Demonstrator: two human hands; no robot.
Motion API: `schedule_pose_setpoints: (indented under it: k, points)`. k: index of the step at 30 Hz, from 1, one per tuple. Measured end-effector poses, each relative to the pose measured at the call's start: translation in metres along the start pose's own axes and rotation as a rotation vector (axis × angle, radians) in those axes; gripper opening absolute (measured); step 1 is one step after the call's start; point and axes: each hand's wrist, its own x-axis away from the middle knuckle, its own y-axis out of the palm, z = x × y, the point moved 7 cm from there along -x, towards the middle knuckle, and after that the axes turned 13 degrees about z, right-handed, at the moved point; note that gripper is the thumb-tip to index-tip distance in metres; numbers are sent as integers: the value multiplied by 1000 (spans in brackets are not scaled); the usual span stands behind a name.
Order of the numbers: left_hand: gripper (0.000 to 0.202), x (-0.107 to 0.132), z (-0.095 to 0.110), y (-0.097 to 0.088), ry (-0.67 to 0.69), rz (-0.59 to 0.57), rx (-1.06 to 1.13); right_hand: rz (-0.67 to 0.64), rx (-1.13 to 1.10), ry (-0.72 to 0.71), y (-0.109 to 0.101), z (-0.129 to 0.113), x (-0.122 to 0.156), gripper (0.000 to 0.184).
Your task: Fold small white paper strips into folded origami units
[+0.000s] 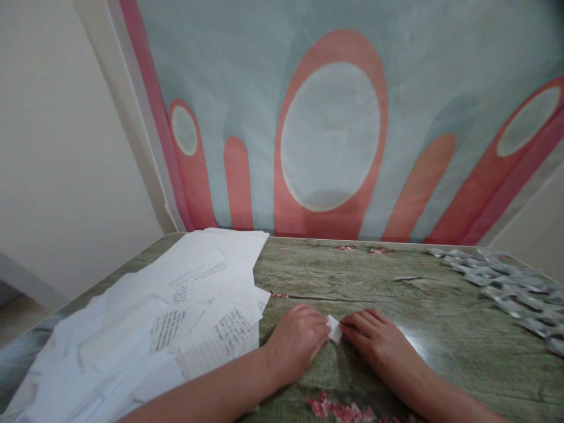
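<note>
A small folded piece of white paper (334, 329) lies low over the tabletop between my two hands. My left hand (300, 336) pinches its left side with the fingers closed. On the other side, the fingertips of my right hand (369, 336) are pressed together at the paper's right edge. Close by my left forearm spreads a big heap of white paper sheets (132, 317), some with handwriting or print on them. The undersides of my fingers are hidden, so the exact folds cannot be made out.
The wood-patterned table (317, 276) has pink flower prints. At its right end lie several rows of grey folded paper strips (502, 288), linked like chains. Behind the table's far edge hangs a blue-grey sheet with red shapes (335, 223). A pale wall (66, 147) rises on the left.
</note>
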Motion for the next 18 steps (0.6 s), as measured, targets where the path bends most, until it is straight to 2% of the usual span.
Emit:
schedule_pose_setpoints:
  k: [6,18]
  points:
    - [15,1,-9,-3,-113,18,82,11,-153,63,-5,4,-4,17]
    - [11,-1,-29,-4,-355,114,296,34,-420,309,5,20,-5,17]
